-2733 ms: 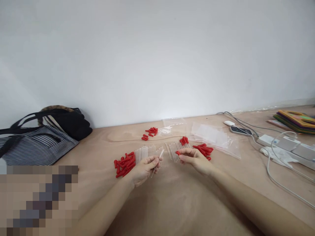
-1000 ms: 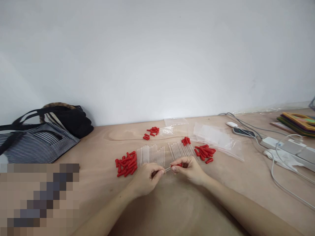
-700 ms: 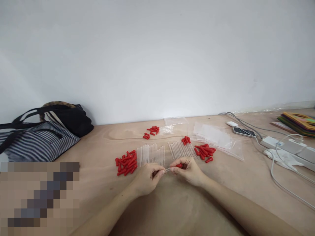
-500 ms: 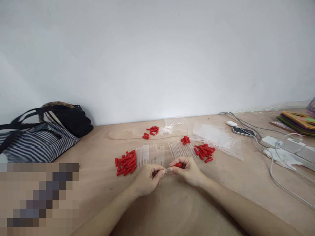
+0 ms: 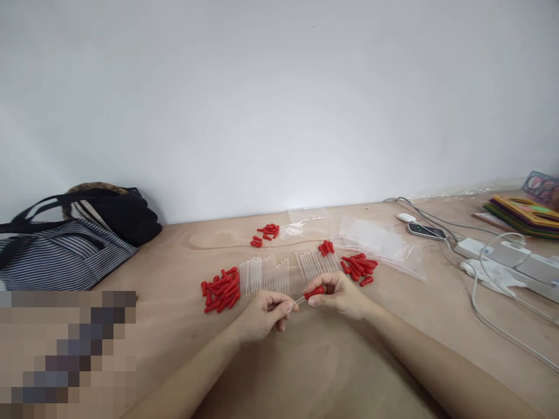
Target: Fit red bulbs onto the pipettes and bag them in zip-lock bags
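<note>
Hands met, well apart moments earlier! Left hand [image 5: 264, 314] pinched clear tube [image 5: 300, 300]; right hand [image 5: 340, 295] gripped red bulb [image 5: 315, 292] at tube's right end, above table. Right hand partly blocked right tube row [image 5: 317, 263]. Left tube row [image 5: 264, 274] lay beside red bulb pile [image 5: 222, 290]; plastic bags [image 5: 375, 240] sprawled beyond, phone [image 5: 427, 231] farther right.

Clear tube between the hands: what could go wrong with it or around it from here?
The clear tube spans from the left hand to the red bulb in the right hand; a crooked push might bend or crack it.
The left row of tubes lies just beyond the left hand, so a knock could scatter it.
</note>
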Motion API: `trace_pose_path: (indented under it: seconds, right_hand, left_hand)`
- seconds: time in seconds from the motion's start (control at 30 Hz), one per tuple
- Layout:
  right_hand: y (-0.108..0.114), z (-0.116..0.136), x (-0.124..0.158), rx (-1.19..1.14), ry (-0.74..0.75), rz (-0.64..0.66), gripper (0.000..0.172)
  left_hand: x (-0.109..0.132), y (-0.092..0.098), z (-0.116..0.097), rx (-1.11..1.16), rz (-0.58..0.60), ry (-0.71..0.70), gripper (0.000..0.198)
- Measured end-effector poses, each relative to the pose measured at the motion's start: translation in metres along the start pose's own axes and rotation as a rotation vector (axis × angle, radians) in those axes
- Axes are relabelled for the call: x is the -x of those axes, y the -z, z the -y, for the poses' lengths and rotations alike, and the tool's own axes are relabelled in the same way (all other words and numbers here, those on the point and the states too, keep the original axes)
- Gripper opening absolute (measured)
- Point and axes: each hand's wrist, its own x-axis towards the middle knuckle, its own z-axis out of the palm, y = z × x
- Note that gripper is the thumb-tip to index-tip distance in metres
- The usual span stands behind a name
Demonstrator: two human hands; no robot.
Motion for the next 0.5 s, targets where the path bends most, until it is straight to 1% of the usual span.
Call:
trace_pose_path:
  seconds: [0.1,0.27,0.4,0.47,0.5]
  right_hand:
    - [0.001,0.0014,0.0009,0.112,0.008,0.018,0.018]
    - [-0.0014,-0.0005,0.0006,0.179,0.023,0.074,0.021]
    - [0.0001,-0.002,-0.0002,0.124,-0.021,0.122,0.024]
    - [0.0022,-0.0021,-0.001,0.029,-0.036,0.11,0.026]
    - [0.0028,-0.0024,-0.0015,-0.035,-0.031,0.09,0.029]
  left_hand:
    - [0.0003,0.0001,-0.0002,-0.01,0.028,0.001,0.034]
    - [0.0019,-0.0004,-0.0009,-0.039,0.023,0.019,0.03]
    - [0.0019,0.0004,-0.0002,-0.044,0.038,0.018,0.03]
    - [0.0007,0.0006,-0.0003,-0.005,0.033,0.015,0.032]
    - [-0.0001,0.0002,-0.0003,0.036,0.012,0.019,0.032]
